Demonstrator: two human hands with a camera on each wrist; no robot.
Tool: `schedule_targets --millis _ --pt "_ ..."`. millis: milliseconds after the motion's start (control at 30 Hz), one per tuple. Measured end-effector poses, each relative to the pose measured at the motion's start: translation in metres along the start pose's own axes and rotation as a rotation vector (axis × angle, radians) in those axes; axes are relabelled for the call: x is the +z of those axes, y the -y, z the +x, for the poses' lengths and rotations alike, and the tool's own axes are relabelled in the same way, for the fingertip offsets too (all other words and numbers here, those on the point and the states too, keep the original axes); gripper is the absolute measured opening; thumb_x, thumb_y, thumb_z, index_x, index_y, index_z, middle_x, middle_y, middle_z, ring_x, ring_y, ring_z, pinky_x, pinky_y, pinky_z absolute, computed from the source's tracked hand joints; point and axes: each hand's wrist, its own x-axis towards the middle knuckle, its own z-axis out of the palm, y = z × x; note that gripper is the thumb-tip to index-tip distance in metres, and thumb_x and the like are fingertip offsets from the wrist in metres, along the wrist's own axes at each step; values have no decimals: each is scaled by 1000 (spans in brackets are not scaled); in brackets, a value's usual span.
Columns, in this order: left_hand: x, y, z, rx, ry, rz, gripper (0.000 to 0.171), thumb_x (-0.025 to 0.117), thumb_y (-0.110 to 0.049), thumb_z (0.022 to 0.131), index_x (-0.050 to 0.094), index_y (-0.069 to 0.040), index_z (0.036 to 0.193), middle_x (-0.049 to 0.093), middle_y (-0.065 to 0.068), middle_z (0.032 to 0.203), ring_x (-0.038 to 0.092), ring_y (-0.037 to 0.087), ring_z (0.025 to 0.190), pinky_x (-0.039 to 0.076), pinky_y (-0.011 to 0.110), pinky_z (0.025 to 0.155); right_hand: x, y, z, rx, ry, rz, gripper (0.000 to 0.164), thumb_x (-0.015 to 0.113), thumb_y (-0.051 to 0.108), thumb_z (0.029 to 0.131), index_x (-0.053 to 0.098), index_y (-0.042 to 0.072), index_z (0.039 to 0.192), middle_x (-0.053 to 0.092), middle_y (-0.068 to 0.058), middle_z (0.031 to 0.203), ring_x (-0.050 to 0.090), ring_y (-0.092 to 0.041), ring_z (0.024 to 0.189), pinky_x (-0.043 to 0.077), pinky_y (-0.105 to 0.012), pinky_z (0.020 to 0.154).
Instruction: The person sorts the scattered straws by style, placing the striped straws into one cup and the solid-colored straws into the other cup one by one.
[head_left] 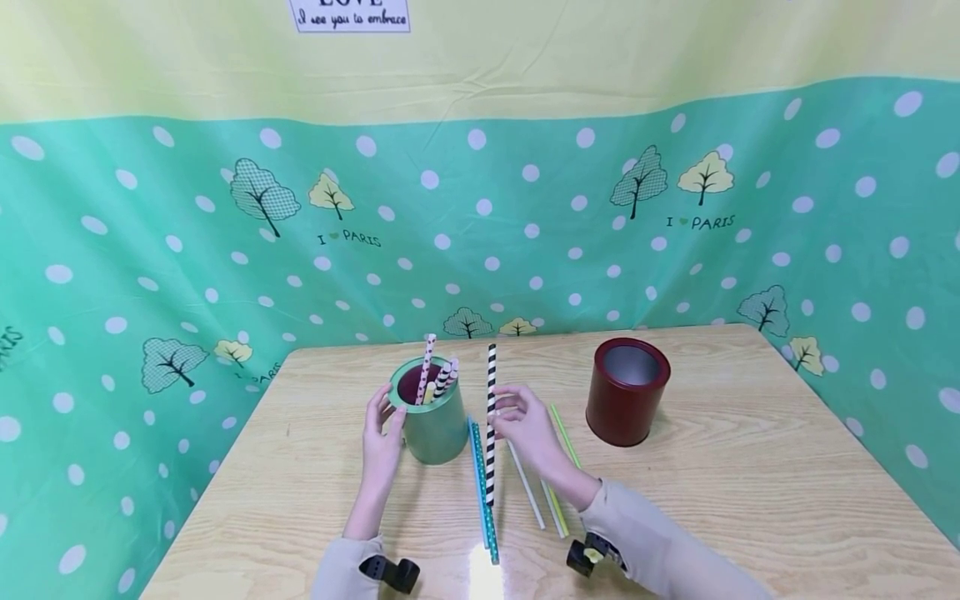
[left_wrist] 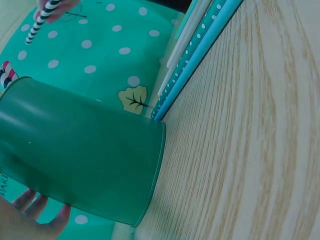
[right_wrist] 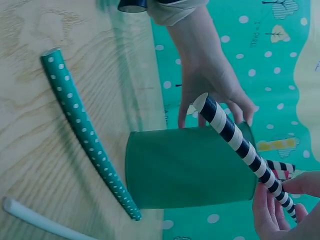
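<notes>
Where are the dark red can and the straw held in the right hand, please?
Dark red can [head_left: 624, 417]: head view, on its outer wall.
Held straw [right_wrist: 247, 153]: right wrist view, on its striped middle part.

striped straw [head_left: 491, 467]: black, white | can [head_left: 435, 435]: green | dotted straw [right_wrist: 86, 131]: teal, white | tin [head_left: 624, 408]: maroon

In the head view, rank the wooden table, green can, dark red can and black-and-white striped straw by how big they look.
1. Wooden table
2. Green can and dark red can: too alike to rank
3. Black-and-white striped straw
</notes>
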Motion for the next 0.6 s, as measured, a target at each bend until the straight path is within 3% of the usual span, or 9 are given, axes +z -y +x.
schedule_targets --millis 233,467,600 --pt "-2 -4 2 -90 33 -25 43 49 -14 90 37 -10 132 44 19 128 41 29 114 40 35 89 3 13 3 -42 -22 31 36 57 -9 75 49 -5 110 56 -21 94 58 -14 69 53 -31 61" --pt "-3 -6 4 -122 43 -44 44 48 -7 90 36 -7 132 42 21 128 40 31 115 37 46 92 6 25 6 -59 -12 74 38 58 -7 76 48 -2 112 56 -20 96 56 -12 71 52 -39 66" --pt "-3 -11 2 -128 42 -29 43 48 -8 90 37 -7 131 43 20 128 41 30 115 39 40 91 8 33 7 -58 -10 113 43 60 -6 76 46 0 116 55 -17 95 56 -12 72 52 -35 66"
